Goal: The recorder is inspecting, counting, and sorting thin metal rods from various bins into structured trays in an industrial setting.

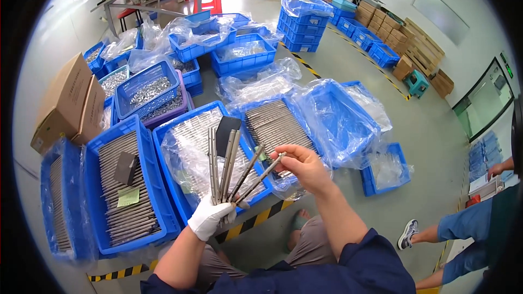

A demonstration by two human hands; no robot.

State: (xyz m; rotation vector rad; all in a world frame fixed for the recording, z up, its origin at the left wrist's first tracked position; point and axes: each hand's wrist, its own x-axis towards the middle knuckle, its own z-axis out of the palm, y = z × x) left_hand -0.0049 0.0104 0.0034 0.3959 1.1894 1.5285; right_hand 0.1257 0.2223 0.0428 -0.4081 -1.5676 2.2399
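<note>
My left hand (pixel 210 219), in a white glove, is closed around the lower ends of several slim grey metal rods (pixel 230 163), which fan upward. With bare fingertips, my right hand (pixel 306 171) pinches the upper end of one metal rod (pixel 260 179) that leans right from the bunch; its lower end meets the glove. Below the hands is a blue bin (pixel 165 158) of rods, partly covered by clear plastic. Behind my right hand, more rods (pixel 278 122) lie in rows in another bin. A dark rectangular block (pixel 227 130) shows behind the bunch.
At left, a blue bin (pixel 158 190) holds rods, a dark block (pixel 126 167) and a yellowish note (pixel 128 198). Cardboard boxes (pixel 64 98) stand beyond. A plastic-lined bin (pixel 340 120) is at right. Another person (pixel 474 223) stands at far right. Striped tape (pixel 253 223) marks the floor.
</note>
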